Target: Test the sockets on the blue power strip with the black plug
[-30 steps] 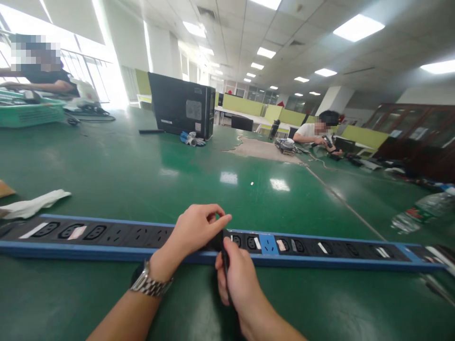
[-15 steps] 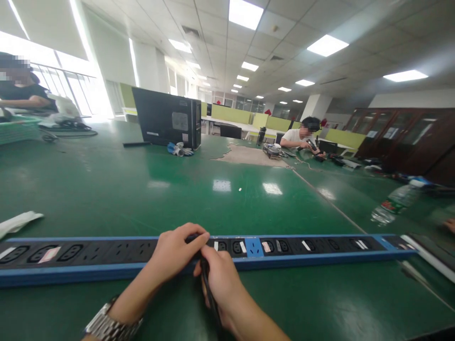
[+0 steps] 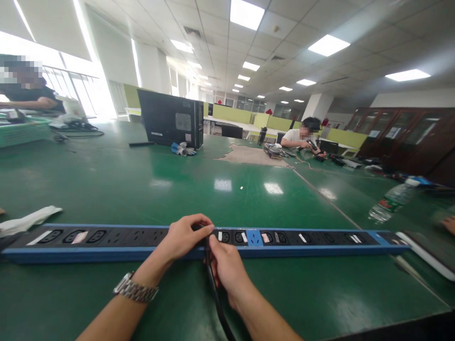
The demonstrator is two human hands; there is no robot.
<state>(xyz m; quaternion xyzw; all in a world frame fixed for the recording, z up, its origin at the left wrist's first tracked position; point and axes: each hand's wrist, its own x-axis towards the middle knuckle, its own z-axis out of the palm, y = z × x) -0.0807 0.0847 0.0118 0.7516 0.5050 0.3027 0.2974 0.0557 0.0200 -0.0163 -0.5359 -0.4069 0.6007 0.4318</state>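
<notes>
A long blue power strip [image 3: 227, 251] with black socket panels lies across the green table before me. My left hand [image 3: 186, 235], with a metal watch on its wrist, bends its fingers around the dark plug [image 3: 197, 227] of a black power cord over the strip's middle. Pressed close beside it, my right hand [image 3: 227, 263] grips the power cord [image 3: 215, 289] just below the plug. From there the cord hangs down toward me. My fingers hide most of the plug, and I cannot tell whether it sits in a socket.
A black computer case [image 3: 170, 118] stands at the back with gloves [image 3: 183, 149] beside it. White paper [image 3: 30, 220] lies left, a water bottle [image 3: 393, 201] right. One person sits at the far left by a green basket [image 3: 24, 132], another person [image 3: 302, 135] at the back right.
The view has shifted slightly, so the strip appears higher and a little farther away. Both hands stay together at the plug; more of the cord shows below them.
</notes>
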